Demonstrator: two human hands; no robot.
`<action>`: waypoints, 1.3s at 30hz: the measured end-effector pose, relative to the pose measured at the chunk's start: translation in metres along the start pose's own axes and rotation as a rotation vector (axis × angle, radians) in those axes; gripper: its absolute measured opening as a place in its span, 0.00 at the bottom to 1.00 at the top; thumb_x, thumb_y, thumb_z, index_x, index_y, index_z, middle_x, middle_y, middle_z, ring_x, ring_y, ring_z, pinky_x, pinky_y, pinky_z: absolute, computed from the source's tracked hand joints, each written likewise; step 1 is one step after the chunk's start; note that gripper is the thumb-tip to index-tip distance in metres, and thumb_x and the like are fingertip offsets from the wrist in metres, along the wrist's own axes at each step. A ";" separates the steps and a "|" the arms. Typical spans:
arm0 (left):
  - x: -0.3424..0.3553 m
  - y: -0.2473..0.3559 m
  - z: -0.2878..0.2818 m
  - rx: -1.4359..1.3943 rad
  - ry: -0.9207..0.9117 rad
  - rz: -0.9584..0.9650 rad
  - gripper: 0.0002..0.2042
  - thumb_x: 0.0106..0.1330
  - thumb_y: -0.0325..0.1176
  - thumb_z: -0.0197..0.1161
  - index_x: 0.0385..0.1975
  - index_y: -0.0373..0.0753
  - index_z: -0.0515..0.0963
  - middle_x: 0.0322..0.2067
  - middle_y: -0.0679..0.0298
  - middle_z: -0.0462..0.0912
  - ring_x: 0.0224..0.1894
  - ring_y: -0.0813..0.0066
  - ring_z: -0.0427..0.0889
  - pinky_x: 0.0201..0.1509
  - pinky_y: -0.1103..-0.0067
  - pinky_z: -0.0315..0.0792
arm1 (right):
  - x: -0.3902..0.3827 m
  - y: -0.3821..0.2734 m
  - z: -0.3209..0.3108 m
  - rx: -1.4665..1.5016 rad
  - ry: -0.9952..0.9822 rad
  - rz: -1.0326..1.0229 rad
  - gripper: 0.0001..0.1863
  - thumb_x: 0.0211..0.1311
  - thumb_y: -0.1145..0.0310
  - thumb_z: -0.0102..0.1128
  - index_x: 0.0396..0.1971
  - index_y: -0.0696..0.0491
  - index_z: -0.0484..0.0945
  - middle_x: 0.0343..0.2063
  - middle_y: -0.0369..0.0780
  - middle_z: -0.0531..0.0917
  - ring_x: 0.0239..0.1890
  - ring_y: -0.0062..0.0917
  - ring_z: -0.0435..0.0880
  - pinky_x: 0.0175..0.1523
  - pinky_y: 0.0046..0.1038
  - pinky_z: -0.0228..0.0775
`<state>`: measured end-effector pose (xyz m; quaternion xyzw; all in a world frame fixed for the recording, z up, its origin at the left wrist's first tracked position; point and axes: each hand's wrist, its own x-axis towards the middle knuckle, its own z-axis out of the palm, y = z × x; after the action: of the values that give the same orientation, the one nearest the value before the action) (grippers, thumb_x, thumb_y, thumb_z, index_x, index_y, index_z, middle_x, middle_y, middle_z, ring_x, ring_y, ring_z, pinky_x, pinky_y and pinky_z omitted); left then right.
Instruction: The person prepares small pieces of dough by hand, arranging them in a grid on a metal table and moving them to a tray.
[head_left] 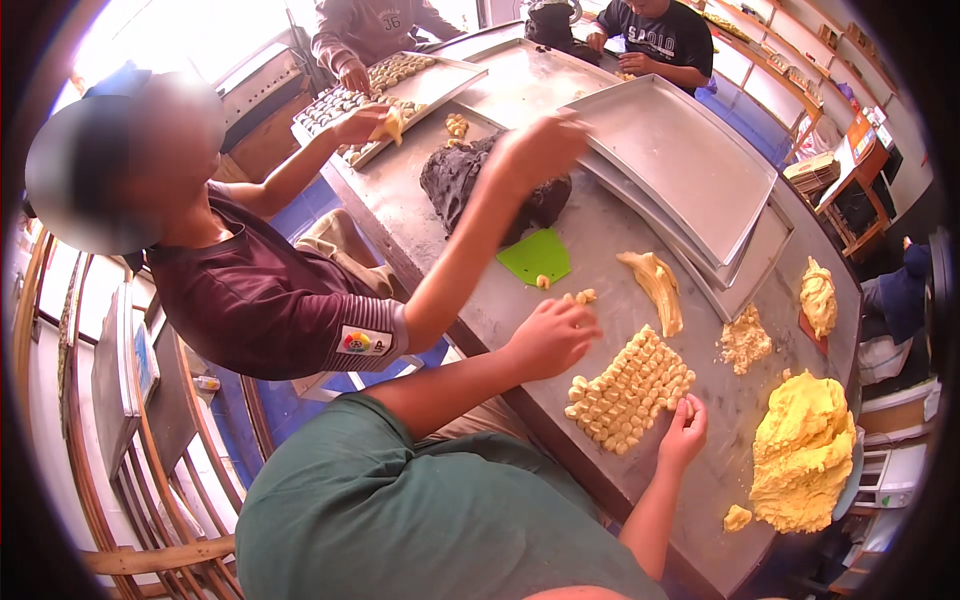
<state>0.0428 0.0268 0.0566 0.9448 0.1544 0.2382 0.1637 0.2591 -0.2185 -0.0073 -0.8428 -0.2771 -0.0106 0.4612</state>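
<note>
At the desk's near edge, neat rows of small dough pieces lie between a worker's two hands, the left hand loosely curled and the right hand bent with its fingertips at the rows' border; whether either grips a piece cannot be told. A dough strip lies just beyond the rows, while a yellow dough mound sits by the desk's right edge.

dough pieces on table, between left hand and right hand
</note>
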 end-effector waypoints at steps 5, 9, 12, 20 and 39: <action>-0.009 0.012 0.013 -0.007 -0.424 -0.119 0.12 0.65 0.49 0.64 0.39 0.52 0.86 0.40 0.68 0.83 0.51 0.68 0.79 0.55 0.69 0.68 | 0.001 0.002 -0.001 -0.004 -0.024 0.000 0.13 0.72 0.64 0.60 0.46 0.58 0.82 0.41 0.43 0.86 0.38 0.30 0.83 0.45 0.30 0.75; -0.005 0.015 0.009 -0.177 -0.549 -0.177 0.14 0.63 0.51 0.66 0.38 0.50 0.86 0.40 0.67 0.83 0.52 0.65 0.79 0.55 0.68 0.69 | 0.001 0.010 0.004 0.081 -0.001 0.038 0.13 0.73 0.65 0.59 0.46 0.59 0.82 0.40 0.41 0.85 0.38 0.24 0.83 0.45 0.27 0.76; -0.002 0.014 0.020 -0.211 -0.563 -0.194 0.15 0.61 0.51 0.67 0.39 0.48 0.84 0.40 0.65 0.83 0.52 0.63 0.79 0.56 0.67 0.68 | -0.001 0.025 0.005 0.142 0.028 0.128 0.13 0.74 0.65 0.58 0.46 0.60 0.82 0.40 0.41 0.84 0.38 0.23 0.83 0.46 0.26 0.77; -0.007 0.008 0.019 -0.466 -0.466 -0.295 0.17 0.61 0.45 0.70 0.42 0.42 0.79 0.38 0.62 0.84 0.45 0.60 0.83 0.49 0.65 0.74 | 0.005 0.029 0.007 0.223 -0.006 0.133 0.12 0.74 0.68 0.58 0.48 0.61 0.80 0.41 0.39 0.84 0.40 0.21 0.81 0.46 0.24 0.76; -0.058 -0.016 0.000 -0.421 -0.097 -0.298 0.10 0.69 0.35 0.63 0.48 0.44 0.81 0.44 0.61 0.84 0.46 0.57 0.83 0.49 0.67 0.78 | 0.001 0.010 0.003 -0.122 -0.086 -0.045 0.10 0.73 0.65 0.58 0.43 0.57 0.81 0.40 0.43 0.84 0.41 0.34 0.83 0.46 0.32 0.75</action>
<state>-0.0096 0.0194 0.0273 0.8670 0.2308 0.1928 0.3972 0.2642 -0.2202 -0.0168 -0.8626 -0.3143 -0.0018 0.3963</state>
